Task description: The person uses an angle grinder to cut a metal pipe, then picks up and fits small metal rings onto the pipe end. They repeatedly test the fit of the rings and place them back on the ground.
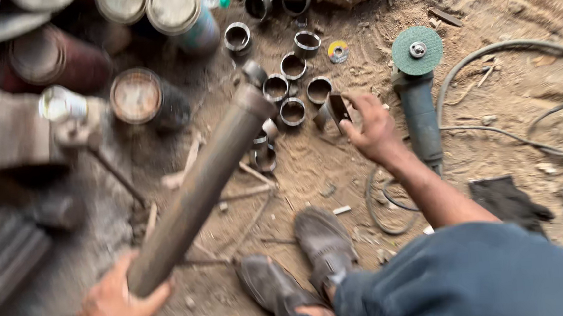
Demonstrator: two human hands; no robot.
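Here left hand [110, 308] grips pipe [201, 187] — right hand [372, 128] pinches ring [334, 110].

Left hand [114, 308] grips a long steel pipe [198, 190] — right hand [372, 128] pinches a cut ring [334, 110] beside the angle grinder [417, 96] on the dirt floor [508, 3].

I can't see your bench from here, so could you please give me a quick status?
Left hand gripping long steel pipe. Right hand closed on a short cut ring. More cut rings on the dirt; angle grinder lying beside right hand.
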